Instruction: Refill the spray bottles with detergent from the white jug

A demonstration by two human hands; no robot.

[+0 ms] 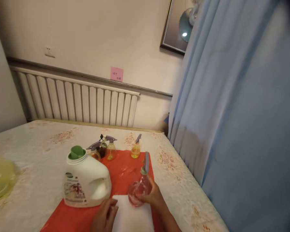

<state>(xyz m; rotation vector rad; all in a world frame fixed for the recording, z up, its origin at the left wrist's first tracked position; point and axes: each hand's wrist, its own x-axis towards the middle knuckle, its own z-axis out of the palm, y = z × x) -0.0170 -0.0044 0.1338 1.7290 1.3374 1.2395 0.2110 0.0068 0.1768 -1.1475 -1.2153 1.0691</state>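
Observation:
My right hand (pixel 152 196) is wrapped round the body of a spray bottle (pixel 137 192) of clear pink plastic with a grey trigger head. The bottle tilts slightly, over the far part of a white sheet (pixel 132 217). At the sheet's left edge is my left hand (pixel 105 214), fingers loosely bent with a gap between them and nothing held. Just beyond it stands a large white jug (pixel 83 182) with a handle, a printed label and a green cup-like piece (pixel 76 152) in its mouth. I cannot tell whether the left hand touches the sheet.
A red mat (pixel 125 174) lies beneath the sheet. At its far edge are a yellow spray bottle (pixel 135 150) and several other spray bottles (pixel 111 151) behind the jug. A yellow-green translucent basin (pixel 1 178) sits at left. A blue curtain (pixel 232 112) hangs along the right.

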